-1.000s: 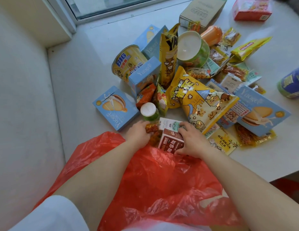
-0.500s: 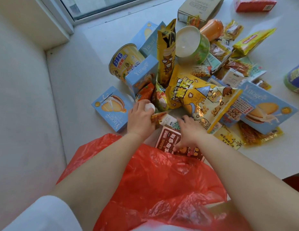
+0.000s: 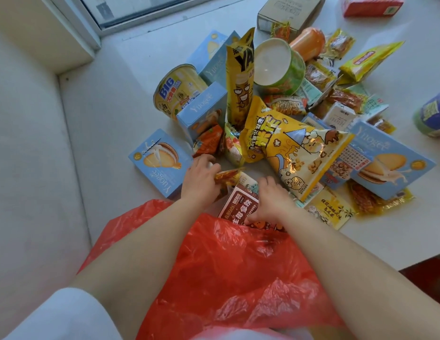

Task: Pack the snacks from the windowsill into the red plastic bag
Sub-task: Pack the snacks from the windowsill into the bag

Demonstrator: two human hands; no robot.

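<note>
The left hand [image 3: 201, 179] has moved from the orange snack packet [image 3: 227, 175] up to the white-capped bottle [image 3: 210, 164] (now mostly hidden), at 12 o'clock from its earlier position. The right hand [image 3: 269, 201] has drawn the brown carton [image 3: 238, 204] toward 6 o'clock, to the red plastic bag [image 3: 226, 266] rim.

Four blue Yuogee biscuit boxes: lower left [image 3: 158, 161], centre-left [image 3: 201, 111], upper centre [image 3: 214, 57], right [image 3: 386, 158]. Two instant-noodle cups: yellow [image 3: 176, 90], green [image 3: 279, 67]. One red plastic bag [image 3: 226, 266].
</note>
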